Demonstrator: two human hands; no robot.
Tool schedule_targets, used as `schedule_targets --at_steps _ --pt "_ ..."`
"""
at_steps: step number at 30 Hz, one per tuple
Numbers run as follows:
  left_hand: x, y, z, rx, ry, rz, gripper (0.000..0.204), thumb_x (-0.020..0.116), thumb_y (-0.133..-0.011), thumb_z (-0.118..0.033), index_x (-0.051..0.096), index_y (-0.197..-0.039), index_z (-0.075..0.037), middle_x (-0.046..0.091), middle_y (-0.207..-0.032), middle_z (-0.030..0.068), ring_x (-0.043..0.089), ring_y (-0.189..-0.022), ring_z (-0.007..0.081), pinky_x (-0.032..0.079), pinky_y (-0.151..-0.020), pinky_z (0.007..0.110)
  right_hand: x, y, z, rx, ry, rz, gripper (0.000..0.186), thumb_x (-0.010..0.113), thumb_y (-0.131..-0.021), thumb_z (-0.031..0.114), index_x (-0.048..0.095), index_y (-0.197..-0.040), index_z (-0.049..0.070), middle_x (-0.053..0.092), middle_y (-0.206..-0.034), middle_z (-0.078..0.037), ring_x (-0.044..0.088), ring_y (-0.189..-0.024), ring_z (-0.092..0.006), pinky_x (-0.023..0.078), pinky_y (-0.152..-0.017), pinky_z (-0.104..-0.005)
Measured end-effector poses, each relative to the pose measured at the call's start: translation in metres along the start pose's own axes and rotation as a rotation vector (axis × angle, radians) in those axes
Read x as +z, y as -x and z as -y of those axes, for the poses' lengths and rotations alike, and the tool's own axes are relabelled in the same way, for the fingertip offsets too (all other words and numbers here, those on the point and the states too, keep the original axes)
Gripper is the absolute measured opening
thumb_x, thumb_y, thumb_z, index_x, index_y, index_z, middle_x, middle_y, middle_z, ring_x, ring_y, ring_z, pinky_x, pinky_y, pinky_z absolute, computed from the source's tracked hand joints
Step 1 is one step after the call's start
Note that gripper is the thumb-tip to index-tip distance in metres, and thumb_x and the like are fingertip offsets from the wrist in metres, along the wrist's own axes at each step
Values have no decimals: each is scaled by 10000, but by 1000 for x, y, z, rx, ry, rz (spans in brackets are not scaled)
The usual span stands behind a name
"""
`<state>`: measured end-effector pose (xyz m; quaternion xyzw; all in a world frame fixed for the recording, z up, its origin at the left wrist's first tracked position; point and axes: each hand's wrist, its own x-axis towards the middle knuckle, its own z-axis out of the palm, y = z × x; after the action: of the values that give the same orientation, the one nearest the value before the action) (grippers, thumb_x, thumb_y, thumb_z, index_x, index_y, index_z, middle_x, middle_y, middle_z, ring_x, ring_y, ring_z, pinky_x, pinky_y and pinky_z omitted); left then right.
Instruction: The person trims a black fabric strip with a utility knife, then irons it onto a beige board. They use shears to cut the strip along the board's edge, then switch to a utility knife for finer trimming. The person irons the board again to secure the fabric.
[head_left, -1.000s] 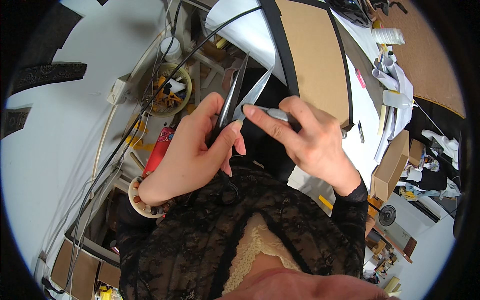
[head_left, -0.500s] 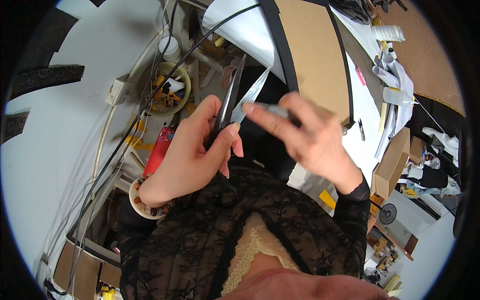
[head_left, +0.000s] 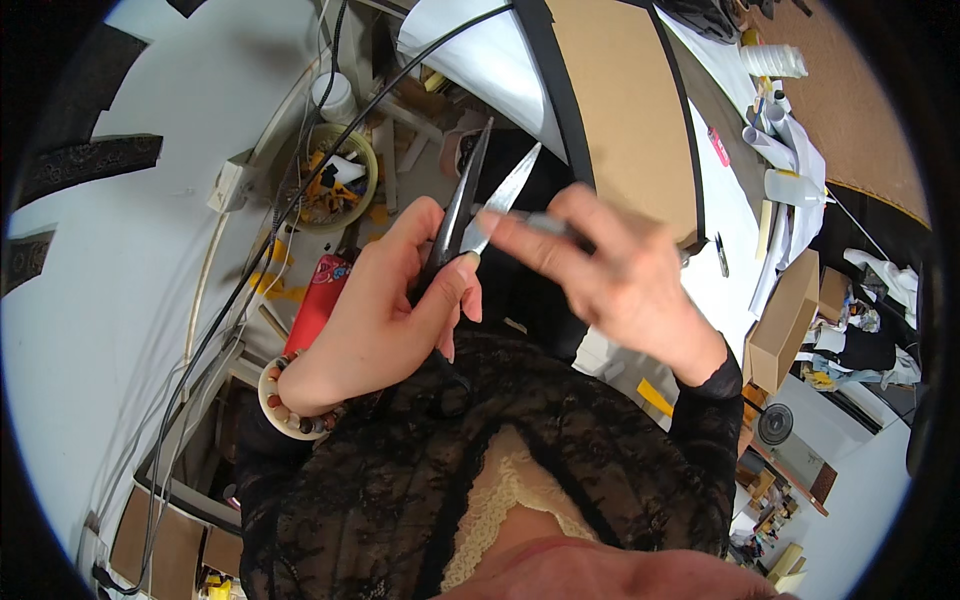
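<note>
My left hand (head_left: 375, 312) is closed round the pivot area of a large pair of scissors (head_left: 465, 205). The two steel blades stand apart and point away from me, and part of a dark handle shows below the hand. At the right blade, my right hand (head_left: 625, 285) grips a small grey stick-like piece (head_left: 553, 226), smeared by motion, so its exact kind cannot be made out. The fingertips and one end of the piece lie at the flat of that blade. A beaded bracelet and a pale bangle circle my left wrist.
A table with a tan board (head_left: 630, 110) edged in black lies ahead, with white paper rolls (head_left: 790, 150) on its right. A waste bin (head_left: 345, 205) full of scraps stands left. Black cables (head_left: 375, 95) hang across the left side. A cardboard box (head_left: 783, 320) sits at right.
My right fingers and the grey piece have shifted slightly down along the right blade. The left hand keeps its hold on the scissors, and the view has moved a little.
</note>
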<state>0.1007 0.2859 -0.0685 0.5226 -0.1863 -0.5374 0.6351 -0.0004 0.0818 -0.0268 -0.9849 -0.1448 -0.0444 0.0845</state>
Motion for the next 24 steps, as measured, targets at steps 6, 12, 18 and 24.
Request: schedule_targets --at_steps 6,12,18,24 --pt "-2 -2 -2 -4 40 9 145 457 -1001 -107 410 -1105 -17 594 -766 71 519 -509 57 421 -472 174 0 0 -4 7 -26 -32 521 639 -766 68 641 -1259 236 413 -804 -14 516 -599 -117 461 -444 -278" --pt "-2 -2 -3 -2 9 -25 153 460 -1003 -121 412 -1106 -19 593 -752 66 519 -507 57 405 -463 174 1 0 -3 27 -16 -20 528 637 -776 87 625 -1281 239 386 -789 -21 501 -602 -139 457 -447 -287" --pt "-1 -3 -4 -24 -15 -22 148 462 -1004 -115 413 -1105 -18 590 -748 66 512 -509 53 414 -466 176 -2 1 -5 62 -5 38 566 624 -740 92 620 -1289 231 398 -797 -19 506 -586 -153 466 -456 -295" --pt "0 -3 -4 -41 -8 -18 138 465 -1002 -106 407 -1088 -15 579 -743 62 504 -507 52 414 -466 179 2 4 -3 43 -81 4 563 621 -744 66 625 -1282 233 416 -800 -13 523 -587 -146 472 -452 -297"
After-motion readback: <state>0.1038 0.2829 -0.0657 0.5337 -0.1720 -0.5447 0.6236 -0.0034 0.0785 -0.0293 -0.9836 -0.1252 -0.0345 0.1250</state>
